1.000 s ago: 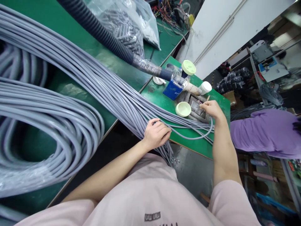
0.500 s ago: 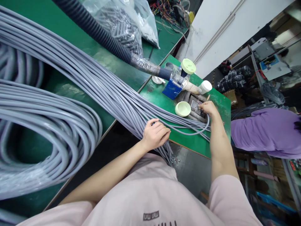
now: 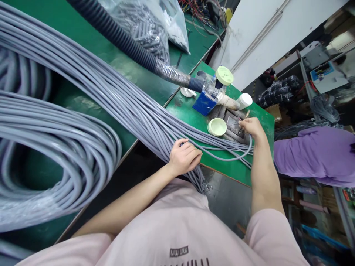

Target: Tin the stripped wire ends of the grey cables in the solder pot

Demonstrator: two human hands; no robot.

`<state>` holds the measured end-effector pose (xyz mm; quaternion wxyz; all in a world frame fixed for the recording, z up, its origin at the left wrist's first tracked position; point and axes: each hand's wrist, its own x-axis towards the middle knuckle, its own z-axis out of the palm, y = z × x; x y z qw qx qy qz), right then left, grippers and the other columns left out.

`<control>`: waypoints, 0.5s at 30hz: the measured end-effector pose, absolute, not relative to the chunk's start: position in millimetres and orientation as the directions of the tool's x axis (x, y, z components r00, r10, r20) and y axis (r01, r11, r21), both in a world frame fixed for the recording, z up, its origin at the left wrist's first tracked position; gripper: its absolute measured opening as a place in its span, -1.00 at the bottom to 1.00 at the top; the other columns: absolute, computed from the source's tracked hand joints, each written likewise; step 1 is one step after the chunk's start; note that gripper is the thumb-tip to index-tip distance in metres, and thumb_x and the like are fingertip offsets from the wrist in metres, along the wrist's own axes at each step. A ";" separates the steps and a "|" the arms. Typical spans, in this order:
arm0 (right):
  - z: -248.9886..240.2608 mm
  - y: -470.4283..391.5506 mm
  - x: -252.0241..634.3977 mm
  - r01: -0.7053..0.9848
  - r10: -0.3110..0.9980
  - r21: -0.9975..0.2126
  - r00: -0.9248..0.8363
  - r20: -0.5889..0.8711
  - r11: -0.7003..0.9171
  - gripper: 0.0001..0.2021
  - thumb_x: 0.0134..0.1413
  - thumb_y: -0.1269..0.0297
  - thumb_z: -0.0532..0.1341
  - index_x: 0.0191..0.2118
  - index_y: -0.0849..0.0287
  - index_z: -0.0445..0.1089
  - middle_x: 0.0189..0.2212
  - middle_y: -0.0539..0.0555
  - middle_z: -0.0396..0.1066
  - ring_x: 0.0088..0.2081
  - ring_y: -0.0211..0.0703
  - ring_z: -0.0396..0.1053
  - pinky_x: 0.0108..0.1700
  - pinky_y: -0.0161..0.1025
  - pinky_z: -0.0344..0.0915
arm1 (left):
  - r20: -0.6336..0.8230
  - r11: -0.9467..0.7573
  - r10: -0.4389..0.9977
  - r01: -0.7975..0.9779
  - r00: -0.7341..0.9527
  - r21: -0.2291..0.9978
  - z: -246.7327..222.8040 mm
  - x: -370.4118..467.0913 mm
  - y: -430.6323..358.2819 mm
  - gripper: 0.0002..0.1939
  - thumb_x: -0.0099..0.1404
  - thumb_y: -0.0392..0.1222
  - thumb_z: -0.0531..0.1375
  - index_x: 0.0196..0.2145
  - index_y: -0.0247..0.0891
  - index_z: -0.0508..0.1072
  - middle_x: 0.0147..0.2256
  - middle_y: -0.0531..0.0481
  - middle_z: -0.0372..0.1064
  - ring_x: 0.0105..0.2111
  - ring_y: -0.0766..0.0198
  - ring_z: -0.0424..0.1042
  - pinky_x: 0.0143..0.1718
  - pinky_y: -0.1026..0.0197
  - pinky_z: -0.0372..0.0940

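My right hand [image 3: 252, 127] pinches the end of a grey cable [image 3: 231, 159] over a small metal pot with a shiny surface [image 3: 232, 125]. From that hand the cable bends down in a loop and runs back to the left. My left hand [image 3: 184, 157] lies on the long bundle of grey cables [image 3: 130, 99], its fingers curled round some of them; how many is hidden. A pale green round dish [image 3: 217, 127] sits just left of the pot. Behind the pot, the nozzle of a black corrugated hose [image 3: 116, 38] rests by a blue box [image 3: 205, 103].
A white tub [image 3: 245, 100] and a jar with a pale green lid [image 3: 224, 75] stand at the back of the green table [image 3: 183, 107]. A thick coil of grey cable [image 3: 91, 147] lies at left. Plastic bags [image 3: 149, 33] lie behind. Another person in purple [image 3: 313, 155] is at right.
My right hand has shifted slightly to the right across the pot, and the cable's loop has moved with it. My left hand stays on the bundle. The view has shifted a little.
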<state>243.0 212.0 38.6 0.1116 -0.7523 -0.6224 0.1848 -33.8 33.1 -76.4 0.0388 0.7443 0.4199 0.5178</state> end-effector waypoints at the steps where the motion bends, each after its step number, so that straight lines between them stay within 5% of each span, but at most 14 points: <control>1: 45.1 202.2 241.0 0.874 0.984 -0.456 0.125 -0.127 -0.170 -0.67 -0.16 0.06 0.31 -0.58 0.30 0.47 -0.76 -0.03 0.23 -0.65 -0.34 0.12 -0.57 -0.33 0.02 | 0.739 -0.643 0.665 0.587 0.110 0.492 -75.8 -34.0 33.3 -0.90 0.23 -0.28 0.20 -0.27 -0.15 0.44 -0.40 0.10 0.53 -0.38 0.30 0.47 0.06 0.01 0.16; 4: 65.8 161.8 228.2 0.763 0.994 -0.641 0.014 -0.108 -0.081 -0.69 -0.11 0.07 0.29 -0.57 0.26 0.44 -0.74 -0.07 0.19 -0.67 -0.38 0.07 -0.60 -0.35 -0.04 | 0.740 -0.646 0.666 0.568 0.094 0.509 -69.7 -34.9 33.6 -0.92 0.22 -0.29 0.23 -0.29 -0.16 0.45 -0.42 0.11 0.52 -0.39 0.31 0.46 0.05 0.00 0.16; 7: 82.4 114.7 205.6 0.656 0.994 -0.755 -0.078 -0.074 -0.004 -0.72 -0.03 0.12 0.28 -0.56 0.24 0.43 -0.74 -0.10 0.17 -0.68 -0.40 0.05 -0.61 -0.36 -0.06 | 0.687 -0.611 0.727 0.447 -0.011 0.654 -56.3 -32.0 31.9 -0.97 0.22 -0.28 0.25 -0.36 -0.18 0.47 -0.44 0.10 0.51 -0.41 0.31 0.43 -0.05 0.03 0.20; 11: 89.6 66.5 174.5 0.561 0.988 -0.827 -0.143 -0.052 0.038 -0.73 0.03 0.14 0.26 -0.53 0.22 0.43 -0.74 -0.09 0.19 -0.68 -0.38 0.08 -0.61 -0.36 -0.02 | 0.371 -0.383 0.916 -0.057 -0.155 0.922 -32.2 -12.7 27.1 -0.91 0.21 -0.17 0.28 -0.35 -0.23 0.52 -0.42 0.01 0.49 -0.38 0.29 0.41 -0.26 0.16 0.27; 15: 84.7 43.8 155.1 0.526 0.979 -0.847 -0.199 -0.040 0.073 -0.71 0.07 0.13 0.24 -0.55 0.21 0.42 -0.75 -0.10 0.18 -0.68 -0.38 0.08 -0.60 -0.35 0.00 | 0.024 0.022 0.998 -0.618 0.065 0.786 -12.7 16.9 23.9 -0.69 0.08 -0.07 0.39 -0.24 -0.24 0.51 -0.39 0.03 0.47 -0.39 0.33 0.41 -0.28 0.23 0.29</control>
